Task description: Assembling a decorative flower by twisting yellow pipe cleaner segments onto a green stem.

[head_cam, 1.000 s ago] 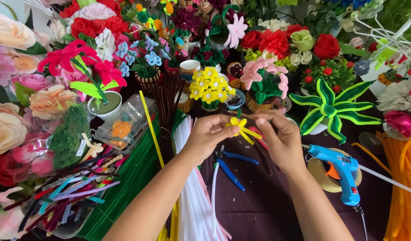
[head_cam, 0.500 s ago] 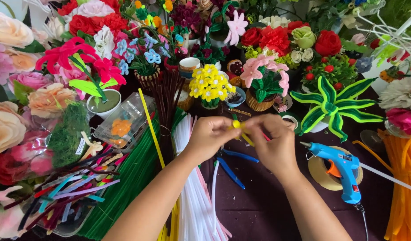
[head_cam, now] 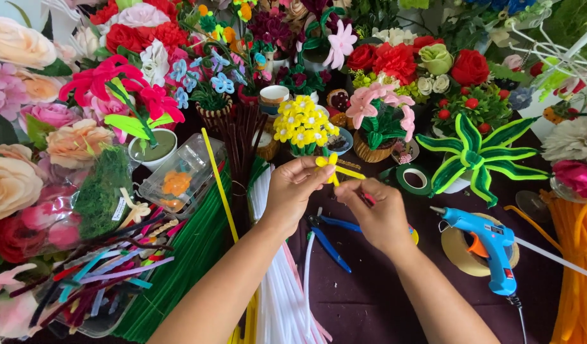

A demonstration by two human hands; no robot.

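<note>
pinching yellow pipe-cleaner flower (head_cam: 332,167), left hand (head_cam: 293,191) and right hand (head_cam: 373,213), blue pliers (head_cam: 331,239) below

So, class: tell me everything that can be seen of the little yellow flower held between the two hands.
The yellow flower is small, made of fuzzy pipe-cleaner loops bent into petals, with one loose yellow end running off to the right. It is held above the dark tablecloth, in front of the pot of yellow flowers. The left hand pinches it from the left with its fingertips; the right hand grips it from below, where a bit of red also shows. How many petals it has cannot be told.
</note>
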